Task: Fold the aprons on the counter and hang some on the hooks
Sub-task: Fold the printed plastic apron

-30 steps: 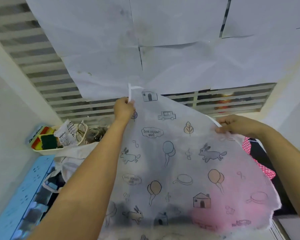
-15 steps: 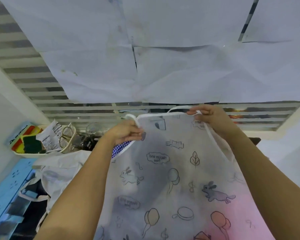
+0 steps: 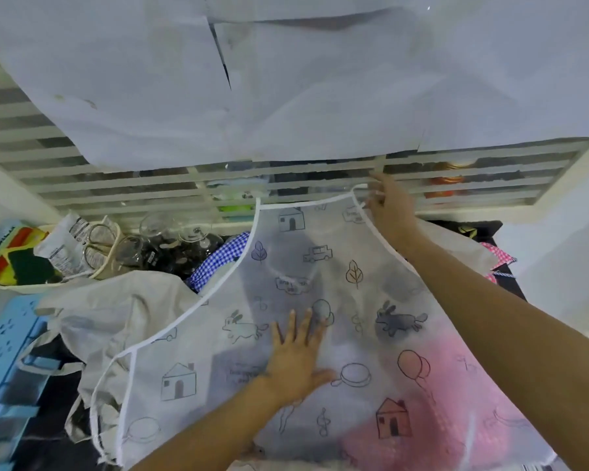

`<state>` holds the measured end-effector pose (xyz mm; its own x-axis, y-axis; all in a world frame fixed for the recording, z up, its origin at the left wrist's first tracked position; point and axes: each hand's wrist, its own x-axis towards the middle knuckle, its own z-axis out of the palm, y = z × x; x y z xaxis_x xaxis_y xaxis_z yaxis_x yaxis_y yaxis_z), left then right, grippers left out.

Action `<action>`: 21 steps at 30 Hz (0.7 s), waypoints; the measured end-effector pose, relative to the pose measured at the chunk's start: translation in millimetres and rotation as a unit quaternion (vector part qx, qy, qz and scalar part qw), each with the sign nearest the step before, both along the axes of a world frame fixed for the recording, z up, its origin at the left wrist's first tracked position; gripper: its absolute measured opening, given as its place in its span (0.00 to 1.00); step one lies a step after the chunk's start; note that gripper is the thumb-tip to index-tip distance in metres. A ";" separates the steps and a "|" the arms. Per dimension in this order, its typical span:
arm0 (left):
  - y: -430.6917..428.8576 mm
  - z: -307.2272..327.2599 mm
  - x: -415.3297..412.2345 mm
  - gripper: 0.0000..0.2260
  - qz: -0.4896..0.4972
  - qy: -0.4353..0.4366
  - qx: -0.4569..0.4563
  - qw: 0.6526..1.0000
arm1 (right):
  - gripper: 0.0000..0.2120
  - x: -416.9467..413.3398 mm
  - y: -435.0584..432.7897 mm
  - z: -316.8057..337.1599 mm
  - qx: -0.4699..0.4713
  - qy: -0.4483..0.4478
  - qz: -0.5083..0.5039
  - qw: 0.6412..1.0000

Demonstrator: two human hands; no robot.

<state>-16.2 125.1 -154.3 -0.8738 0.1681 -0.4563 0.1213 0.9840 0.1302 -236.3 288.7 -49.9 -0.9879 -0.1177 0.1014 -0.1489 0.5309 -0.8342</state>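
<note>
A thin white printed apron [image 3: 320, 283] with houses, rabbits and balloons lies spread flat over the counter pile. My left hand [image 3: 298, 355] presses flat on its middle with fingers straight and spread. My right hand [image 3: 386, 207] holds the apron's top right corner by the white neck strap, near the window slats. A beige apron [image 3: 116, 314] lies bunched under its left side. A blue checked apron [image 3: 218, 260] peeks out behind, and a pink checked one [image 3: 497, 260] shows at the right.
A basket [image 3: 51, 283] with sponges, a packet and scissors stands at the left, glass cups [image 3: 170, 246] beside it. A blue perforated crate [image 3: 4, 362] sits at the lower left. White slatted window bars [image 3: 150, 185] and hanging paper sheets [image 3: 286, 79] close off the back.
The apron, held up in the air by both hands before, has come down flat onto the pile. My left hand let go of its corner and now presses on the middle.
</note>
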 end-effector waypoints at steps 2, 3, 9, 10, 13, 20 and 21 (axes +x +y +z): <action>-19.6 -20.5 5.4 0.46 0.004 -0.014 -0.015 1.000 | 0.17 33.4 11.4 -11.8 0.100 0.003 0.043 0.994; -28.2 -28.3 6.6 0.45 0.003 -0.012 -0.012 1.000 | 0.15 53.2 18.6 -22.2 0.134 0.005 0.061 0.989; -50.6 -43.5 6.0 0.45 0.004 -0.012 0.033 0.999 | 0.17 198.4 90.6 -114.0 0.286 0.158 0.131 0.936; -56.0 -44.6 3.0 0.47 0.008 -0.007 0.024 1.000 | 0.16 217.7 104.4 -124.2 0.297 0.170 0.139 0.929; -72.1 -43.1 -7.9 0.50 0.027 0.004 -0.005 1.000 | 0.20 265.3 136.9 -144.5 0.298 0.145 0.130 0.935; -9.4 -21.2 5.1 0.34 0.107 0.145 -0.040 0.983 | 0.37 294.5 163.9 -181.3 0.390 -0.119 -0.017 0.913; 9.0 -24.6 19.1 0.31 0.085 0.179 0.007 0.980 | 0.37 290.7 160.4 -181.0 0.368 -0.105 -0.008 0.924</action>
